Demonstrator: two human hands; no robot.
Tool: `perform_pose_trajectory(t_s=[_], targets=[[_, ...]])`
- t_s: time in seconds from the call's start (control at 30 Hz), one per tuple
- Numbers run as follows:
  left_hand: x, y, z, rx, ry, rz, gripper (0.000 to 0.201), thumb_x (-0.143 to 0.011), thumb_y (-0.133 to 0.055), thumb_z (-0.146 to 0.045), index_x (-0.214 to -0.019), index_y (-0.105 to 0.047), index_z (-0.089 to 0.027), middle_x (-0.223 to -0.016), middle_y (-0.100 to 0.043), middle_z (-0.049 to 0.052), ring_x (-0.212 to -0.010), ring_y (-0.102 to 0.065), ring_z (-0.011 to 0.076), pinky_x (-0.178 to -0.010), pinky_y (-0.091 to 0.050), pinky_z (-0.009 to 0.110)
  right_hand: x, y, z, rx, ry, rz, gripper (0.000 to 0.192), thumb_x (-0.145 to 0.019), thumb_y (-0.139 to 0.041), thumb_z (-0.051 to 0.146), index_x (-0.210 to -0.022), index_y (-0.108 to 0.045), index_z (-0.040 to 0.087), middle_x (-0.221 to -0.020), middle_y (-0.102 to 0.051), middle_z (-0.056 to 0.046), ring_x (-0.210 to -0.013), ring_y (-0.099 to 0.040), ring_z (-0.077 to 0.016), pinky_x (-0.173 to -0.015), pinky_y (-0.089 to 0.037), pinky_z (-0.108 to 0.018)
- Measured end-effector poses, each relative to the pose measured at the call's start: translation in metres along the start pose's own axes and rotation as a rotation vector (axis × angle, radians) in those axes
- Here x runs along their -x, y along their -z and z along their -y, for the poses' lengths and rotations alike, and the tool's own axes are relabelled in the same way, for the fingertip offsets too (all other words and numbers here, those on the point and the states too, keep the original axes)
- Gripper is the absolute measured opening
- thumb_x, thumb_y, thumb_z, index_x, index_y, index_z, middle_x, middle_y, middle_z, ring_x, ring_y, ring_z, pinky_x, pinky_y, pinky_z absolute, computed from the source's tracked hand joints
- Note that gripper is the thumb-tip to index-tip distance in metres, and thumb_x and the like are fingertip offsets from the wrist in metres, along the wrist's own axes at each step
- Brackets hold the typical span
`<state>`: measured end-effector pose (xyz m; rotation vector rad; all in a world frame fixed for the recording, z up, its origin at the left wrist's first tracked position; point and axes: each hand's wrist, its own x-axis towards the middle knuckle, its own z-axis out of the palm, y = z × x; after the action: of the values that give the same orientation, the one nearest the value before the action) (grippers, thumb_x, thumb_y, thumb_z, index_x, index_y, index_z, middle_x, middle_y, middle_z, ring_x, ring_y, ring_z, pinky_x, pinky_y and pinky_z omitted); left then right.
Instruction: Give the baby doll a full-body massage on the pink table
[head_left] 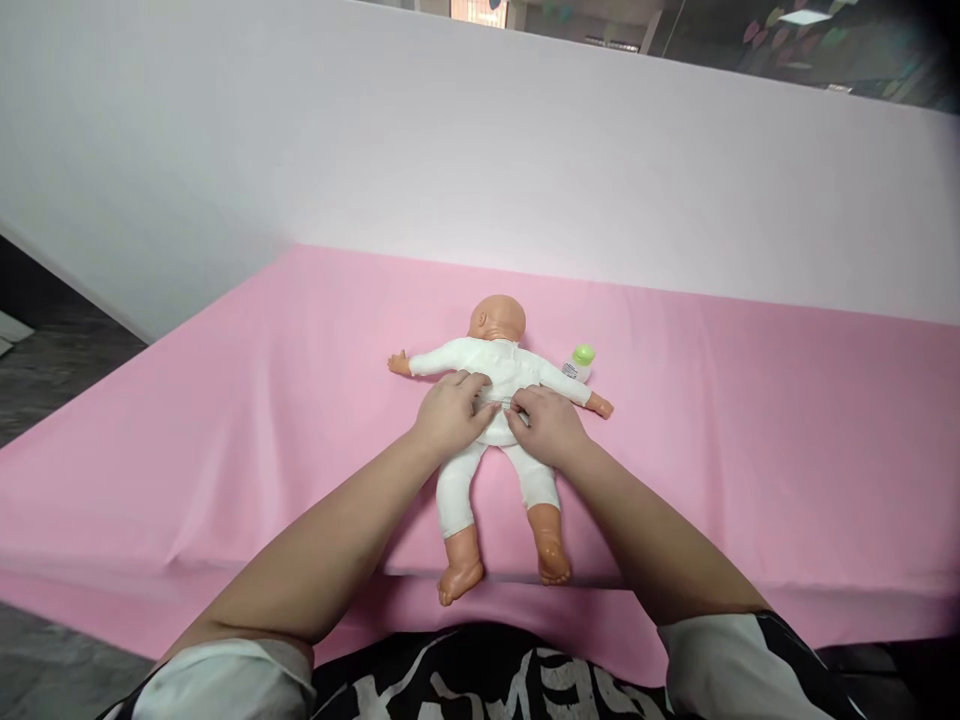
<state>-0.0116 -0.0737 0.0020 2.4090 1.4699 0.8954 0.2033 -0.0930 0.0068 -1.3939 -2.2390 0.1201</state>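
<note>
A baby doll [508, 368] in a white long-sleeved suit lies face down, its head away from me, arms spread and bare feet toward me. My left hand [451, 408] rests on the left side of its lower back, fingers laid over the white cloth and thumb pointing inward. On the other side of the lower back is my right hand [549, 424], its fingers somewhat bent and its thumb apart from them. The two thumbs nearly meet at the middle of the back. Neither hand visibly holds anything.
A small bottle [579, 363] with a green cap is beside the doll's right-hand sleeve. Pink cloth [300, 420] covers the table, whose front edge runs under the doll's feet. Behind stands a white partition [480, 150], with glass above it.
</note>
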Motion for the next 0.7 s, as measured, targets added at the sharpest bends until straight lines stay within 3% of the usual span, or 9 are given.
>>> perform_pose_trajectory(t_s=[0.1,0.17,0.33,0.47,0.57,0.7], targets=[[0.003,-0.002,-0.005,-0.004,-0.118,-0.051,0.018,-0.096,-0.069,-0.035,-0.106,-0.073,-0.021,-0.101,-0.073,0.009,-0.1,-0.067,0.0289,-0.088,-0.053,0.043,-0.003,0.001,-0.001,-0.01,-0.071,0.036,0.022,-0.099,-0.063,0.028,-0.079,-0.059,0.023,-0.083,-0.069,-0.002,-0.079,-0.062,-0.0202,-0.07,-0.037,-0.033],[0.004,-0.003,-0.008,0.022,-0.156,-0.008,0.015,-0.097,-0.067,-0.034,-0.093,-0.074,-0.021,-0.091,-0.072,0.007,-0.089,-0.066,0.0254,-0.082,-0.053,0.04,-0.004,0.002,0.0,-0.031,-0.128,0.06,0.022,-0.098,-0.064,0.028,-0.077,-0.06,0.023,-0.082,-0.071,-0.001,-0.076,-0.061,-0.0192,-0.067,-0.034,-0.032],[0.002,-0.004,-0.011,0.071,-0.103,0.115,0.018,-0.098,-0.063,-0.028,-0.084,-0.073,-0.022,-0.087,-0.072,0.004,-0.084,-0.066,0.0222,-0.076,-0.049,0.038,-0.003,0.001,0.0,-0.133,-0.204,0.096,0.021,-0.093,-0.069,0.028,-0.073,-0.062,0.024,-0.075,-0.072,0.001,-0.07,-0.061,-0.0185,-0.06,-0.031,-0.032],[0.001,0.001,-0.01,0.113,-0.113,0.099,0.03,-0.103,-0.054,-0.03,-0.078,-0.069,-0.022,-0.081,-0.069,0.003,-0.081,-0.065,0.0212,-0.074,-0.048,0.037,-0.002,-0.003,0.0,-0.203,-0.176,-0.011,0.028,-0.092,-0.071,0.028,-0.067,-0.057,0.024,-0.07,-0.069,0.001,-0.066,-0.06,-0.0186,-0.06,-0.034,-0.032],[0.003,0.005,-0.01,0.106,-0.084,0.021,0.03,-0.1,-0.056,-0.032,-0.074,-0.068,-0.022,-0.077,-0.066,0.004,-0.077,-0.063,0.0213,-0.071,-0.048,0.037,0.0,-0.005,0.001,-0.23,-0.133,-0.093,0.034,-0.093,-0.07,0.028,-0.064,-0.052,0.024,-0.065,-0.065,0.001,-0.064,-0.058,-0.0183,-0.061,-0.038,-0.033],[0.006,0.007,-0.013,0.087,-0.124,-0.06,0.025,-0.1,-0.055,-0.031,-0.086,-0.073,-0.022,-0.084,-0.069,0.006,-0.087,-0.066,0.0239,-0.082,-0.053,0.04,0.001,-0.006,0.003,-0.22,-0.067,-0.207,0.028,-0.094,-0.068,0.026,-0.069,-0.056,0.025,-0.07,-0.066,-0.001,-0.07,-0.062,-0.0207,-0.068,-0.045,-0.036]])
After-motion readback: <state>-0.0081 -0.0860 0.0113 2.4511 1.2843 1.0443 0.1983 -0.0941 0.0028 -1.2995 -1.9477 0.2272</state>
